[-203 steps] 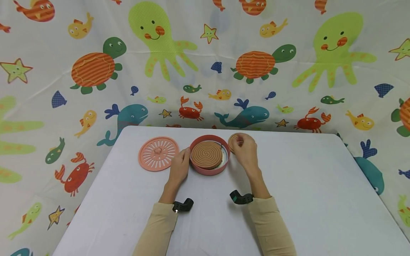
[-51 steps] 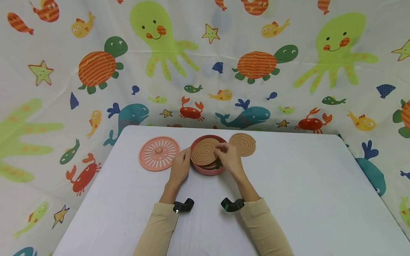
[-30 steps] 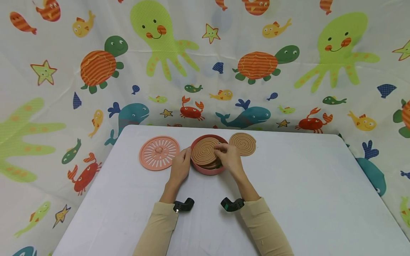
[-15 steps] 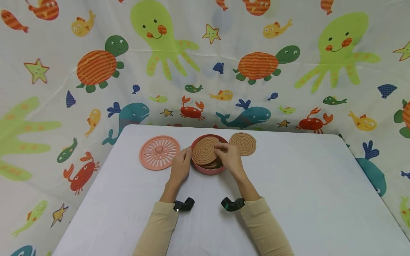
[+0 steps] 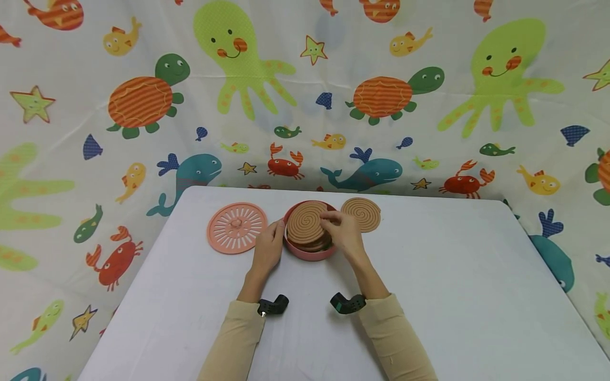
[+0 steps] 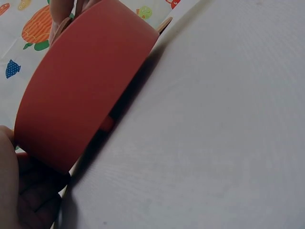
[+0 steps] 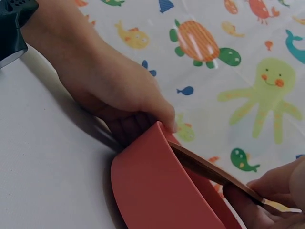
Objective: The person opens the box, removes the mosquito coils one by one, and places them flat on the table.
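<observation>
At the red bowl [image 5: 310,255] the left hand [image 5: 269,245] grips, the right hand [image 5: 346,231] pinches a coil [image 5: 305,223], now shifted slightly rightward.

I can see the red round container's smooth side wall [image 6: 88,81] filling the upper left of the left wrist view, slanting across it, with the left hand [image 6: 29,193] at its lower end, the thumb up by the rim and the shadowed fingers tucked against the bottom edge. Up top, partly cut off, the right hand [image 6: 62,10] pinches a thin tan piece [image 6: 61,28] by the rim, and another tan sliver [image 6: 165,25] pokes out past the container's far end. A dark shadow with a small red bit [image 6: 107,124] in it runs between the container and the white tabletop [image 6: 209,124], while the printed cloth [image 6: 14,45] behind shows an orange-striped turtle [image 6: 37,25] and a blue shape [image 6: 13,69].
</observation>
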A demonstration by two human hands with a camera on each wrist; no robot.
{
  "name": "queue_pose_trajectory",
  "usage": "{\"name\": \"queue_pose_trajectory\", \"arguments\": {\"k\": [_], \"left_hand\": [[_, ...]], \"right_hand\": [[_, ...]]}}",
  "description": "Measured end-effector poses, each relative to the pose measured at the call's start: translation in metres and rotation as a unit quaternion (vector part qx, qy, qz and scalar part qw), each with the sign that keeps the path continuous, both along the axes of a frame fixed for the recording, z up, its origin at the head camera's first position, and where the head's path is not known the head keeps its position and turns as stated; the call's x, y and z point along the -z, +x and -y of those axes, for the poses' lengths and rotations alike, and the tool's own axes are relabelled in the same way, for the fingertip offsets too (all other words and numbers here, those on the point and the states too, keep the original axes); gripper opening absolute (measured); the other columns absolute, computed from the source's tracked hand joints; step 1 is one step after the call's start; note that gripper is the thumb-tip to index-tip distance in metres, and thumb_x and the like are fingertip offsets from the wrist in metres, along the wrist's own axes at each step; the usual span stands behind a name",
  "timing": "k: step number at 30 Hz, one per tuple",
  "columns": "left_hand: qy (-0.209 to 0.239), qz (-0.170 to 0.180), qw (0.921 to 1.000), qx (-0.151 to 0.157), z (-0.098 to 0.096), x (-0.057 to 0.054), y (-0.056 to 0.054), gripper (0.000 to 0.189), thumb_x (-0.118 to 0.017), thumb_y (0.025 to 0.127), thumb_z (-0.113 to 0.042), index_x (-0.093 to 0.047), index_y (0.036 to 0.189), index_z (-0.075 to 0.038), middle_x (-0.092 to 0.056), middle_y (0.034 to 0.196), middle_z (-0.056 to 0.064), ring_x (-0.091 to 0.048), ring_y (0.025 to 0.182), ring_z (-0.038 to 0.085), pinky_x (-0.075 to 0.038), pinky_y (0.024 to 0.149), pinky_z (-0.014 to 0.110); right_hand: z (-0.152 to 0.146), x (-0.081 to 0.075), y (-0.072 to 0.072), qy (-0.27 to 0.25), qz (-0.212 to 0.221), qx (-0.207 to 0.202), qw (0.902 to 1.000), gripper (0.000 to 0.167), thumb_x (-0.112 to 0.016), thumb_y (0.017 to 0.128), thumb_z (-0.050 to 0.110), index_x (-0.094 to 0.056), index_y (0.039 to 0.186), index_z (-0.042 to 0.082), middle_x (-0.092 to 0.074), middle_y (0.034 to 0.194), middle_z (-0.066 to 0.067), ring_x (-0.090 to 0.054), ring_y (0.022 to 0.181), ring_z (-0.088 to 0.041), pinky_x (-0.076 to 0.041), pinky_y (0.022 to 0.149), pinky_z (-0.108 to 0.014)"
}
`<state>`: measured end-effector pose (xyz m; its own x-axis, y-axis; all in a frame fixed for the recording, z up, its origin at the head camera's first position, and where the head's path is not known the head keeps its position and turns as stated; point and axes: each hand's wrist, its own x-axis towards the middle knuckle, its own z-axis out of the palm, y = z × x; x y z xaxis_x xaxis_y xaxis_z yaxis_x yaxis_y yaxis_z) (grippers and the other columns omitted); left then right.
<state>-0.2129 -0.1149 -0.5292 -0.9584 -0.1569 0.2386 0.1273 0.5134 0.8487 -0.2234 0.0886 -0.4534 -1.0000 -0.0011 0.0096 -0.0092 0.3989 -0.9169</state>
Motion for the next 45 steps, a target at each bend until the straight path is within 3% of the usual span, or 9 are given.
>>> {"name": "queue_pose_trajectory", "arguments": {"k": [22, 31, 37, 45], "left_hand": [[-0.005, -0.007, 1.0000, -0.001, 0.001, 0.001, -0.001, 0.043, -0.043, 0.107, -0.036, -0.068, 0.129, -0.008, -0.070, 0.126, 0.013, -0.063, 0.125, 0.029, -0.052, 0.104, 0.049], [-0.007, -0.006, 0.9999, -0.005, 0.002, 0.001, -0.002, 0.043, -0.043, 0.107, -0.036, -0.068, 0.128, -0.009, -0.071, 0.126, 0.012, -0.063, 0.126, 0.028, -0.051, 0.105, 0.048], [-0.005, -0.004, 1.0000, -0.003, 0.001, -0.001, -0.002, 0.042, -0.044, 0.107, -0.035, -0.068, 0.129, -0.009, -0.069, 0.128, 0.012, -0.062, 0.128, 0.027, -0.050, 0.107, 0.048], [-0.005, 0.001, 1.0000, 0.001, 0.001, -0.001, -0.002, 0.044, -0.042, 0.108, -0.037, -0.067, 0.131, -0.008, -0.069, 0.130, 0.012, -0.061, 0.129, 0.027, -0.049, 0.108, 0.048]], "right_hand": [[-0.017, -0.009, -0.005, -0.066, 0.013, 0.005, 0.9977, 0.021, -0.067, 0.095, 0.011, -0.074, 0.114, 0.005, -0.071, 0.109, -0.013, -0.065, 0.085, -0.014, -0.060, 0.079, -0.029], [-0.023, -0.010, -0.009, -0.063, 0.006, 0.018, 0.9979, 0.022, -0.067, 0.095, 0.011, -0.074, 0.115, 0.004, -0.070, 0.112, -0.014, -0.066, 0.084, -0.013, -0.060, 0.074, -0.025], [-0.028, -0.012, -0.010, -0.075, 0.006, 0.026, 0.9968, 0.023, -0.068, 0.095, 0.010, -0.073, 0.116, 0.003, -0.069, 0.115, -0.015, -0.066, 0.086, -0.011, -0.057, 0.071, -0.014], [-0.034, -0.015, -0.011, -0.091, 0.021, 0.039, 0.9949, 0.024, -0.069, 0.095, 0.011, -0.073, 0.117, 0.004, -0.069, 0.119, -0.014, -0.067, 0.096, -0.014, -0.060, 0.079, -0.019]]}}
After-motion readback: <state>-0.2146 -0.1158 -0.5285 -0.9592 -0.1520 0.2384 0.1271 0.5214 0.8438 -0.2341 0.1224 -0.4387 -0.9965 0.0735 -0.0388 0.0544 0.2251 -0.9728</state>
